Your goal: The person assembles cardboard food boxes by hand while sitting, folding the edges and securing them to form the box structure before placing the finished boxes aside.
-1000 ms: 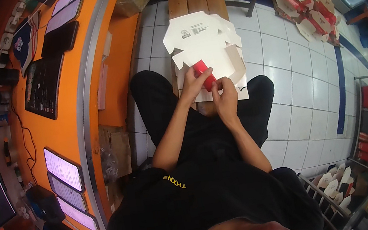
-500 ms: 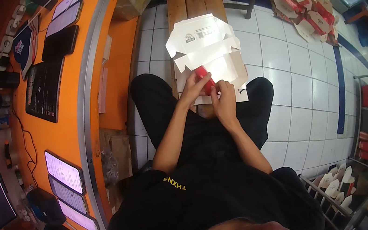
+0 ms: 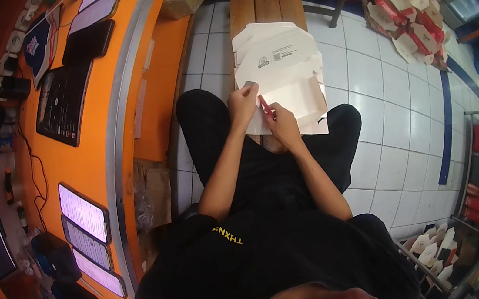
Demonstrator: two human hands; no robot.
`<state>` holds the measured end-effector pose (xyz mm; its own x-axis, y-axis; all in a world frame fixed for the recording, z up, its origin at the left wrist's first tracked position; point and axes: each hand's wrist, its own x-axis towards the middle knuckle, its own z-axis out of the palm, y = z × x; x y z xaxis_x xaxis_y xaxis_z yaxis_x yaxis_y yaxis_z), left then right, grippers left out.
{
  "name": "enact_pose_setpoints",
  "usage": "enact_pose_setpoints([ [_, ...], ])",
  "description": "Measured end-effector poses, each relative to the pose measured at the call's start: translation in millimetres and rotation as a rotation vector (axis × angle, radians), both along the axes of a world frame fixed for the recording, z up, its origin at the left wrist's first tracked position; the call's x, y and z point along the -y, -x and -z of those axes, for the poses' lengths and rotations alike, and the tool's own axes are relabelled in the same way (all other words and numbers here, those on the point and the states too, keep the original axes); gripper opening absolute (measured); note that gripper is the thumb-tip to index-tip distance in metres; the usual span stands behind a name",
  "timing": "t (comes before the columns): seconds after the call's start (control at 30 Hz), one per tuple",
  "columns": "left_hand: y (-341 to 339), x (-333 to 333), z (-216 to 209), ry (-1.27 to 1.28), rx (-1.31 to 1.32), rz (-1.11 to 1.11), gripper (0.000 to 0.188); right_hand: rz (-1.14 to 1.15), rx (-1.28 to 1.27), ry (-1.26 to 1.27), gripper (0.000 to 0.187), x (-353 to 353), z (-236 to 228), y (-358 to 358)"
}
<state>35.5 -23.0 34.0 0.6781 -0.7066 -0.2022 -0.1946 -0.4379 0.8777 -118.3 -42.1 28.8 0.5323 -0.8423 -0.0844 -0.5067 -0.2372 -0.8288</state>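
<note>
Gripping flat white carton blank (image 3: 287, 75) w/ red inner face: left hand (image 3: 243, 101) & right hand (image 3: 280, 124)

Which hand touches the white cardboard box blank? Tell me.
Touching, both. The head view shows the left hand pinching the white box blank at its edge, and the right hand pressing on its red-lined flap.

Both bare forearms reach forward from the lower part of the view over the person's lap, elbows bent and converging toward the knees. The left hand (image 3: 243, 103) is raised slightly, fingers curled closed in a pinch with the thumb on top. The right hand (image 3: 281, 125) lies just beside it, palm down, fingers bent and gripping.
</note>
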Motion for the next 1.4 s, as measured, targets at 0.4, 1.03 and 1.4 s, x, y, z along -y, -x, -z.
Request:
enact_pose_setpoints([
  [0.4,50,-19,31,0.401,-0.356,-0.257,0.025,0.049,0.042,-0.127,0.041,4,-2,-22],
  [1.03,18,-199,-63,-0.091,0.338,-0.409,0.029,0.247,0.171,0.022,0.027,136,21,88],
  [1.4,161,-522,65,-0.788,-0.558,-0.686,0.031,0.29,0.223,-0.115,0.027,114,21,77],
])
